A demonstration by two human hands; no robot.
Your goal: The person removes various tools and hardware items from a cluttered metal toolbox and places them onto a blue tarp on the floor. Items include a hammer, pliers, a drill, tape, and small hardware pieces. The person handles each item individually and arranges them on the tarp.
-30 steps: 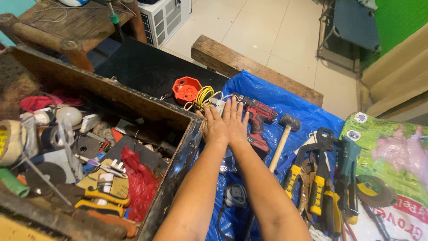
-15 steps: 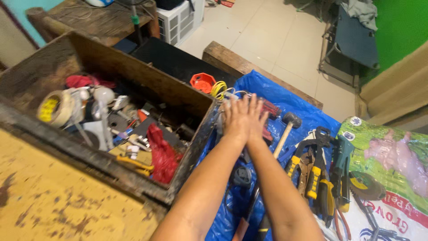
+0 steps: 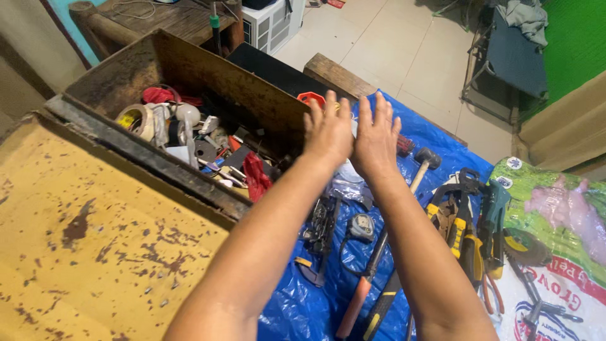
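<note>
So both hands are up in the middle of the frame, backs to the camera, side by side and just about touching at the thumbs. The left hand [image 3: 327,131] and the right hand [image 3: 377,136] both have their fingers straight and slightly fanned, holding nothing. They hover over the crinkly blue tarp [image 3: 303,303], right by the edge of the wooden toolbox [image 3: 189,72].

That box sits upper left, dark worn boards, stuffed with odds and ends: a roll of tape [image 3: 134,120], red rag [image 3: 255,177], small metal bits. Its open lid [image 3: 95,240] fills the lower left, yellow paint speckled with rust.

Below the hands on the tarp lie a round tape measure [image 3: 361,227] and a hammer [image 3: 418,165] with a black rubbery head and pale wooden handle. Right of that is a bunch of pliers [image 3: 464,221] with yellow and black grips.
</note>
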